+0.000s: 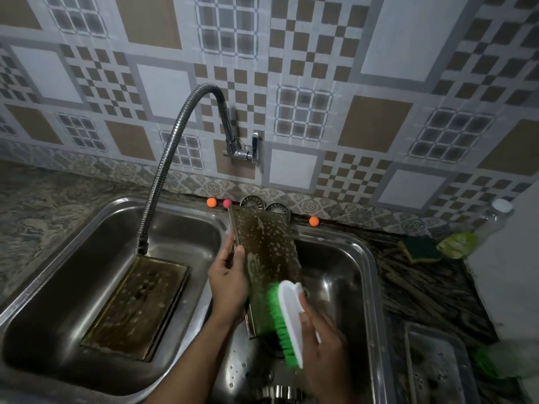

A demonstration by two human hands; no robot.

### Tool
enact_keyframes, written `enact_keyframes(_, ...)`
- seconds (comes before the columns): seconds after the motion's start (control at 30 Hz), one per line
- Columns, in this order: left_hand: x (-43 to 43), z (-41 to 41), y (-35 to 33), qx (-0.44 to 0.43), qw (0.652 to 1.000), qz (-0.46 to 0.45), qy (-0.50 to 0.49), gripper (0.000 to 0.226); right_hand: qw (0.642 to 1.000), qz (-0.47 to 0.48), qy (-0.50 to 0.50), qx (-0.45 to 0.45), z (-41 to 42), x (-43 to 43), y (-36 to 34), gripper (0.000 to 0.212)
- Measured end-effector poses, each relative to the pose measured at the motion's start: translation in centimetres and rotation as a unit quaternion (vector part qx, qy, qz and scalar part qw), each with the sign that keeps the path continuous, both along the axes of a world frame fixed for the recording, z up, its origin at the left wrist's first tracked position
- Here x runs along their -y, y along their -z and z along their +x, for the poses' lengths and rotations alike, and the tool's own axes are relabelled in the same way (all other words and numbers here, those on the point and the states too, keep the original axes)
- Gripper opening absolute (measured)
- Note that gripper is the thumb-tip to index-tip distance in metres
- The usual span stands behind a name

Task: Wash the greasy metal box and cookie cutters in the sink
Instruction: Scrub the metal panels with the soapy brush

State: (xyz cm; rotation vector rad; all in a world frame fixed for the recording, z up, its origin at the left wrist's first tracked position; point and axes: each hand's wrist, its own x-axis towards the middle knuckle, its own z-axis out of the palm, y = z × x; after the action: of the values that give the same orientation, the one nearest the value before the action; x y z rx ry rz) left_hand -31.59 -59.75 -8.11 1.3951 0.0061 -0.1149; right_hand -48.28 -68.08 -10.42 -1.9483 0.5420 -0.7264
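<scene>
Tiled kitchen wall (320, 68), double sink (73, 211). Item: metal box (268, 252), upright, right of faucet (163, 170), soap-flecked. Hands: left hand (230, 281) grips its edge; right hand (323, 342) curled round brush (287, 313), bristles on lower face. Advise firm brace, overlapping strokes, corners too.

box part A (265, 252): flat brownish metal rectangle, suds-flecked, stood on end and tilted over the sink (73, 258) divider, left hand (229, 282) gripped its left edge, brush (287, 313) bristles touched its lower end | box part B (137, 307): shallow rimmed rectangle, brownish, wet-spotted, lay flat on the left basin floor
</scene>
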Motion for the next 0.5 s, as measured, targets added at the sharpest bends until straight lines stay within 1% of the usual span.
enact_keyframes(0.07,-0.5,0.0,0.4,0.008,1.000,0.005,0.013,0.040,0.998,0.005,0.038,-0.050,-0.9,1.7,0.9,0.038)
enact_keyframes(0.13,-0.6,-0.5,0.1,0.022,0.999,0.006,0.023,0.041,0.995,0.044,0.057,-0.069,-1.0,3.3,1.1,0.034)
enact_keyframes(0.2,-0.4,-1.1,-0.3,0.046,0.998,0.017,0.044,0.039,0.993,0.090,0.035,-0.066,-0.4,4.3,0.7,0.035)
enact_keyframes(0.27,0.2,-1.8,-0.2,0.074,0.992,0.057,0.088,0.035,0.991,0.114,0.010,-0.075,0.4,4.5,-0.3,0.040)
enact_keyframes(0.37,1.2,-2.7,0.0,0.096,0.978,0.098,0.157,0.030,0.988,0.098,-0.046,-0.110,1.5,3.9,-1.7,0.034)
enact_keyframes(0.43,1.9,-3.3,-0.4,0.103,0.970,0.113,0.191,0.025,0.983,0.082,-0.082,-0.144,1.8,3.3,-1.9,0.056)
enact_keyframes(0.47,2.2,-3.7,-0.7,0.111,0.966,0.116,0.203,0.024,0.983,0.057,-0.086,-0.149,1.8,3.0,-1.9,0.063)
enact_keyframes(0.5,2.5,-3.8,-0.9,0.121,0.962,0.119,0.212,0.024,0.986,0.021,-0.079,-0.148,2.0,2.8,-1.6,0.064)
